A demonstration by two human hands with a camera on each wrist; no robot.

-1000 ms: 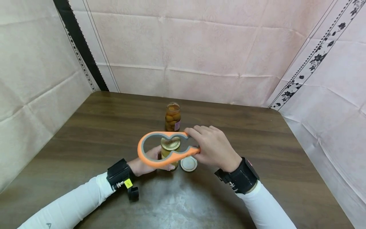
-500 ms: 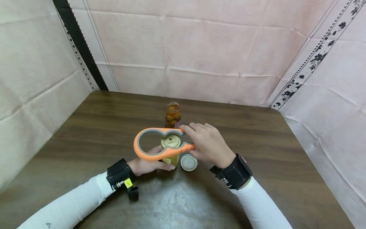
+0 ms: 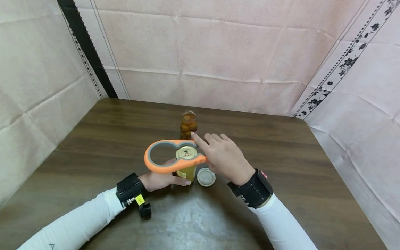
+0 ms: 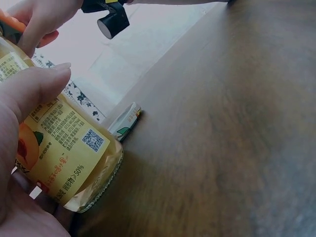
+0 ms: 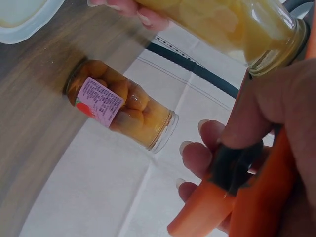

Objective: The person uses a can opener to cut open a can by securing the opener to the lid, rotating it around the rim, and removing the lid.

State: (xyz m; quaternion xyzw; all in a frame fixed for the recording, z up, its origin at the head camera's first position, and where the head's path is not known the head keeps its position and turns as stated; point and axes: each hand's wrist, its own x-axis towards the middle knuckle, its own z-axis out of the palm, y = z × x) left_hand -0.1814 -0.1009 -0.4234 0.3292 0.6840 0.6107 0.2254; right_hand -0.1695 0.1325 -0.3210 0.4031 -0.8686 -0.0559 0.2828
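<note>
My left hand (image 3: pixel 160 181) grips a glass jar of yellow fruit (image 3: pixel 186 173) low on its side. A peach is printed on its yellow label (image 4: pixel 64 143) in the left wrist view, where the thumb lies across the glass. On top sits a gold lid (image 3: pixel 186 152). My right hand (image 3: pixel 225 158) holds an orange and grey jar opener (image 3: pixel 160 169) by its handles (image 5: pixel 261 207). The lid shows between the opener's two arms, at the inner notches nearer the handles; whether they touch it, I cannot tell.
Behind the held jar stands a lidless jar of brownish round fruit (image 3: pixel 188 126) with a purple label (image 5: pixel 101 101). A loose pale lid (image 3: pixel 206 177) lies on the brown wooden table (image 3: pixel 281 156), right of the held jar. Pale cloth (image 3: pixel 203 52) hangs around the table.
My right hand and the jar opener have moved left and slightly away from me, bringing the notches around the lid. The left hand stays on the jar.
</note>
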